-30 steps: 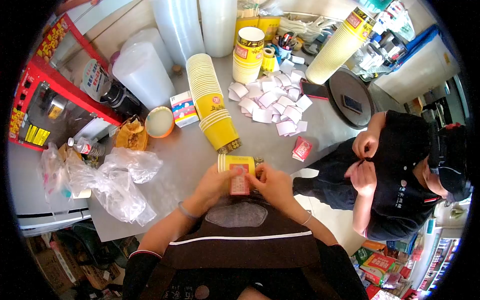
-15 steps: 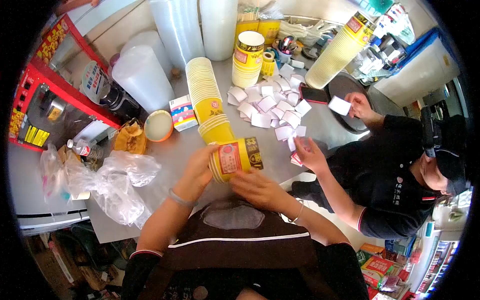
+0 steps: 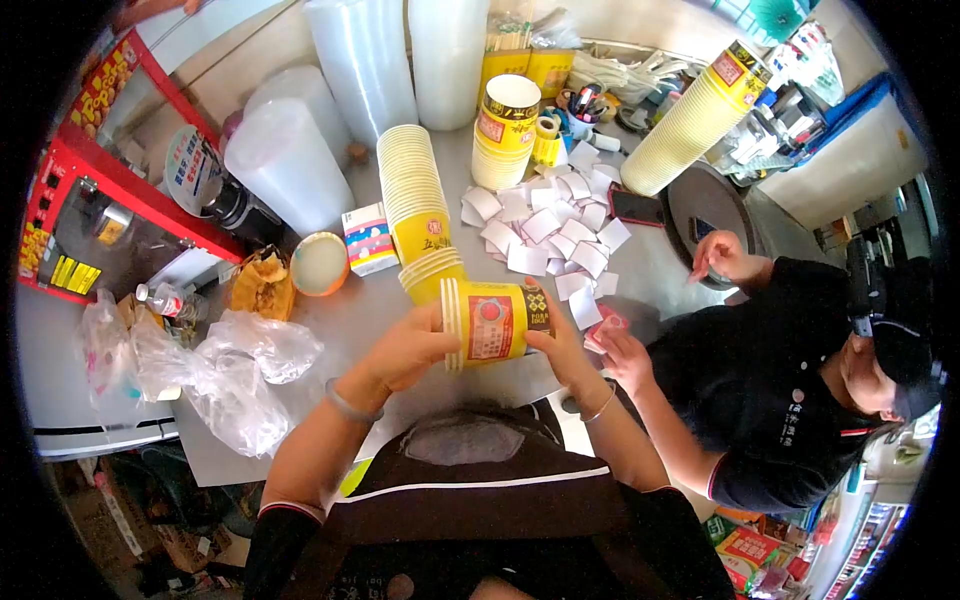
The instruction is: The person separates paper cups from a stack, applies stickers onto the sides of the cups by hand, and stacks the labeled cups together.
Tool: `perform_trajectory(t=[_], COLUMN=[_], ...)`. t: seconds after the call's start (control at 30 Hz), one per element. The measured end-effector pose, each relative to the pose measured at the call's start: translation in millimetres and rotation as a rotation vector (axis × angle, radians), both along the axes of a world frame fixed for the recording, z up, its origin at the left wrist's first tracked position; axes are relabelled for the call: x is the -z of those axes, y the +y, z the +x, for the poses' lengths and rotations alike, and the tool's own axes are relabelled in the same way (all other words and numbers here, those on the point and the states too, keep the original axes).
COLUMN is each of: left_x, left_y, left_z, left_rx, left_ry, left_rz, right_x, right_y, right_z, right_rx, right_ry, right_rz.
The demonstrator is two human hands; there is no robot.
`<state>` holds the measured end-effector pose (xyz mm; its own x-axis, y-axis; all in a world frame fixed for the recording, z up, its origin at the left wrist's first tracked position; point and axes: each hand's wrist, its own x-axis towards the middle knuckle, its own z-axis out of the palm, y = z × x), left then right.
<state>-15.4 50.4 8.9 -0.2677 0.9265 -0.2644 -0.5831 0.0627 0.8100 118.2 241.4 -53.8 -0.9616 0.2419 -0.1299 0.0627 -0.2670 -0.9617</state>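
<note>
A short nest of yellow paper cups (image 3: 492, 322) lies sideways in front of my chest, its red label facing up. My left hand (image 3: 408, 348) is closed around the rim end, where several rims show. At the dark-banded end, my right hand (image 3: 562, 345) grips the cups with thumb and fingers. Just beyond them, a long stack of yellow paper cups (image 3: 413, 190) lies on the grey table (image 3: 345, 335). White paper pieces (image 3: 545, 225) are heaped to the right of that stack.
To the right, a co-worker's hand (image 3: 625, 352) holds small reddish cards; their other hand (image 3: 722, 258) is raised beside a dark round tray (image 3: 705, 205). A bowl (image 3: 320, 264), tissue box (image 3: 369, 239) and plastic bags (image 3: 235, 375) stand left. A tall cup stack (image 3: 690, 125) leans at back right.
My right hand has come up to grip the cups' dark end, and the cups have shifted right and levelled. The co-worker's farther hand no longer holds a white piece.
</note>
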Motion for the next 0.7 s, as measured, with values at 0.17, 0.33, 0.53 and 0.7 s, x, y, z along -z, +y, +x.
perform_trajectory(t=[0.17, 0.33, 0.53, 0.7], left_x=[21, 14, -26, -31], left_y=[17, -5, -31, -29], left_z=[-18, -77, -98, -82], left_rx=[-0.07, -0.574, -0.702, -0.468], left_ry=[0.211, 0.33, 0.455, 0.434], left_rz=[-0.09, -0.102, -0.17, -0.326], right_x=[-1, -13, -143, -100], right_y=[17, 60, 123, 144], right_z=[-16, -48, -167, -268], right_rx=[0.058, 0.426, 0.618, 0.262], right_ry=[0.026, 0.104, 0.446, 0.193], right_rz=[0.096, 0.267, 1.474, 1.652])
